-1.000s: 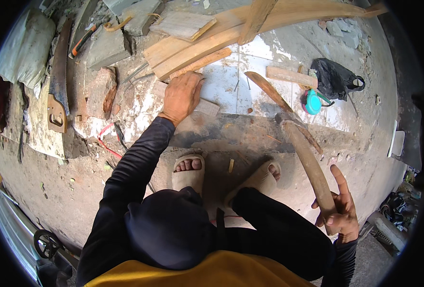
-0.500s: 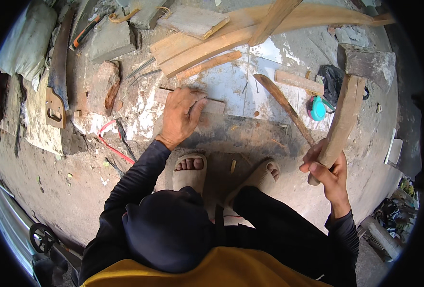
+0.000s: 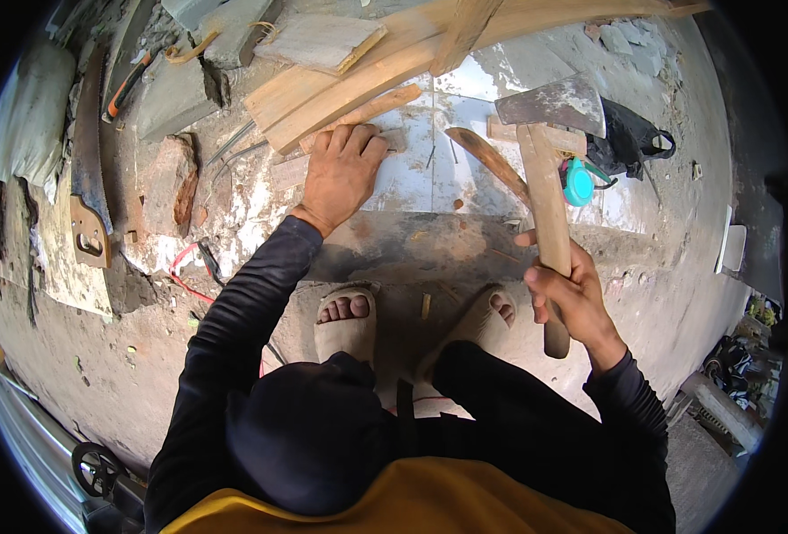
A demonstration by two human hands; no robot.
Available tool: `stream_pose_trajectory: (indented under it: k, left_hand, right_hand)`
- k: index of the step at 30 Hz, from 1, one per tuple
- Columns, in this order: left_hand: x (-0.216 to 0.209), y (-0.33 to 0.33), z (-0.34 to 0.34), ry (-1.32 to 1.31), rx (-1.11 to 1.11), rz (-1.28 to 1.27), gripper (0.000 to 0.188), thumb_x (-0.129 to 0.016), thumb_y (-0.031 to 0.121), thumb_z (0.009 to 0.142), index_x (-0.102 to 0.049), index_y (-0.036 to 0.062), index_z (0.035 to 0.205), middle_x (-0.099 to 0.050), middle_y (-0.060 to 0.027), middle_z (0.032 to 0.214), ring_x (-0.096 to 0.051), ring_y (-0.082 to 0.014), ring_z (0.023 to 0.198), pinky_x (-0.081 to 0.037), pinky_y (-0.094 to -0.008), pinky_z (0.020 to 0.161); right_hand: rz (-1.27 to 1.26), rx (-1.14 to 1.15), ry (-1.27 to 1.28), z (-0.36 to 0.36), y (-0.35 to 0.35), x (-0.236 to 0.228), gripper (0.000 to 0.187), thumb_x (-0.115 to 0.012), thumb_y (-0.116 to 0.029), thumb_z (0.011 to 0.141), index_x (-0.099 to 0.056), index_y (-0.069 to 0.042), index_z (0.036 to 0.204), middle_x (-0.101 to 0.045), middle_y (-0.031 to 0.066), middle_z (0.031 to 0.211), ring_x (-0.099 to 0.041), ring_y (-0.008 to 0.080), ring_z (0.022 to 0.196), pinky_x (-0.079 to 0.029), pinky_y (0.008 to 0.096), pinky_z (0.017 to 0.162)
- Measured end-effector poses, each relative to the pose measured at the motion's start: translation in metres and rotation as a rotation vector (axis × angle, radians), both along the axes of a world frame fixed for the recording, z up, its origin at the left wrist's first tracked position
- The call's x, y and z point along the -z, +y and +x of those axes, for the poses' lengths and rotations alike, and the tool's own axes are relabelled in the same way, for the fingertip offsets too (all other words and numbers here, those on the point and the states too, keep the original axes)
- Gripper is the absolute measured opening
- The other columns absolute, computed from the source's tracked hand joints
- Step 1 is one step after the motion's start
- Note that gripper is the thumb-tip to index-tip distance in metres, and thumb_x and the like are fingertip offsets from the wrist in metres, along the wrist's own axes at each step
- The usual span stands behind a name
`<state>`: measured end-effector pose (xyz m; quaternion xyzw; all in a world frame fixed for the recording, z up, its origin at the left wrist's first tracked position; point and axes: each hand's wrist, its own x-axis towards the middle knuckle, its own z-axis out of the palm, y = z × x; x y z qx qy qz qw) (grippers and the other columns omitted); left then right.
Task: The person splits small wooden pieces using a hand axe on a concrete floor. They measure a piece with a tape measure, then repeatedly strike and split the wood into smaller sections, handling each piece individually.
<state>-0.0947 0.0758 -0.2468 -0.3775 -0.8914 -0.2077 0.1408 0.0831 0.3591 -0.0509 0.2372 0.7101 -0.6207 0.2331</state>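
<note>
Grey-headed axe with a pale wooden handle [image 3: 543,187] is held out in front of me to the right, its broad metal head pointing away, and my right hand [image 3: 574,289] has fingers and thumb wrapped round the lower part, a short butt end poking out below. My left hand [image 3: 345,173] is well apart from it, palm down on a short, flat, greyish-brown wooden board [image 3: 395,140]; I cannot tell whether the fingers pinch its edges. Between the two hands runs a stretch of dirty white tile [image 3: 403,187], ending toward me at a dark, dusty step edge [image 3: 403,249]; my beige open-toed sandals [image 3: 346,336] stand just this side of it. On the far side I have less room: a narrow, rough brown wood strip [image 3: 383,106] lies right by my left fingers, and behind it a thick, pale wooden beam [image 3: 345,96] slants across. By the axe, a dark brown, tapered stick [image 3: 487,162] runs in behind the handle, and a light wooden block [image 3: 566,141] lies partly hidden by the head. Near them sit a round turquoise tape measure [image 3: 578,184] and a crumpled black plastic bag [image 3: 625,147]. Farther left are a jagged reddish-grey stone chunk [image 3: 167,191] and a long-bladed handsaw with a wooden grip [image 3: 88,160].
</note>
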Motion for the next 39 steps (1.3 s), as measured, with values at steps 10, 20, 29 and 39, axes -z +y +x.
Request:
stream_pose_trajectory:
  k: [10, 20, 29, 39]
  left_hand:
    - [-0.037, -0.020, -0.022, -0.668, -0.099, 0.172, 0.019, -0.059, 0.022, 0.112, -0.062, 0.0050, 0.120, -0.074, -0.0180, 0.093, -0.073, -0.0426, 0.085, -0.056, -0.0493, 0.076]
    - [-0.043, -0.045, 0.001, -0.457, -0.259, 0.275, 0.021, -0.062, 0.025, 0.111, -0.067, 0.0050, 0.115, -0.075, -0.0157, 0.087, -0.072, -0.0350, 0.073, -0.057, -0.0415, 0.071]
    - [-0.012, -0.085, 0.069, -0.150, -0.155, 0.095, 0.011, -0.071, 0.016, 0.101, -0.069, 0.0066, 0.107, -0.068, -0.0099, 0.105, -0.065, -0.0329, 0.096, -0.051, -0.0425, 0.084]
    - [-0.031, -0.083, 0.023, -0.126, -0.199, 0.233, 0.014, -0.074, 0.016, 0.100, -0.075, 0.0070, 0.110, -0.069, -0.0111, 0.102, -0.064, -0.0318, 0.092, -0.050, -0.0409, 0.083]
  right_hand:
    - [-0.026, 0.031, -0.013, 0.002, -0.002, 0.002, 0.041, -0.070, -0.006, 0.102, -0.061, 0.002, 0.141, -0.059, -0.0015, 0.069, -0.055, 0.0062, 0.050, -0.047, 0.0243, 0.050]
    - [0.003, -0.015, -0.014, 0.002, -0.007, 0.001, 0.040, -0.072, -0.008, 0.102, -0.061, 0.001, 0.140, -0.060, -0.0020, 0.075, -0.055, 0.0047, 0.054, -0.047, 0.0232, 0.049]
    - [0.078, -0.043, -0.025, 0.001, -0.008, 0.020, 0.040, -0.075, -0.014, 0.103, -0.062, -0.001, 0.139, -0.057, -0.0020, 0.071, -0.053, 0.0051, 0.052, -0.046, 0.0226, 0.049]
    - [0.059, -0.037, -0.001, -0.003, -0.015, 0.015, 0.045, -0.076, -0.019, 0.104, -0.059, -0.002, 0.141, -0.061, -0.0004, 0.082, -0.054, 0.0046, 0.056, -0.048, 0.0227, 0.050]
